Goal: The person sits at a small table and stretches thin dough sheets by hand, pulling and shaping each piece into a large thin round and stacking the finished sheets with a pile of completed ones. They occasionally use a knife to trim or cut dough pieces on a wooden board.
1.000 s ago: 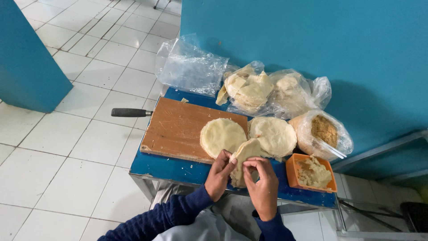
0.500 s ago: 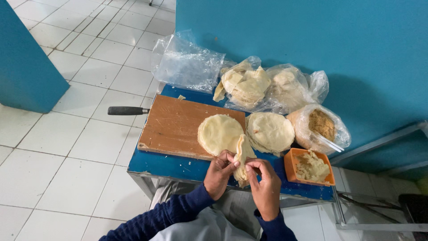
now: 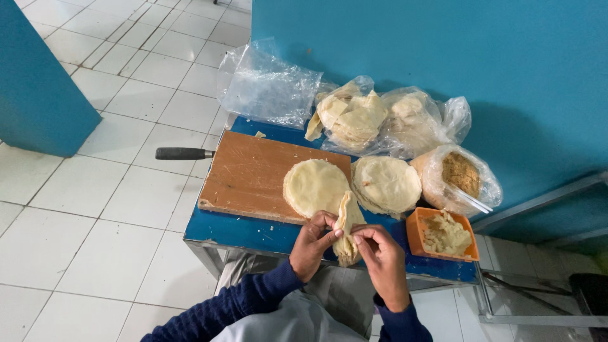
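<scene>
Both my hands hold a folded pale dough round (image 3: 347, 223) upright over the front edge of a small blue table (image 3: 240, 231). My left hand (image 3: 312, 244) pinches its left edge and my right hand (image 3: 379, 253) pinches its right edge. Just behind it a flat dough round (image 3: 314, 185) lies on a brown wooden board (image 3: 253, 174). A stack of more rounds (image 3: 387, 183) sits to the right of the board. An orange square tub of crumbly filling (image 3: 443, 234) stands beside my right hand.
Clear plastic bags with folded dough pieces (image 3: 354, 117) and brown crumbs (image 3: 459, 174) lie at the back against the blue wall (image 3: 443, 57). An empty plastic bag (image 3: 269, 88) sits back left. A black knife handle (image 3: 180, 153) sticks out left of the board. White floor tiles (image 3: 95, 209) surround the table.
The dough round in my hands has been folded from a loose sheet into a narrow upright shape, and both hands have closed in on its edges.
</scene>
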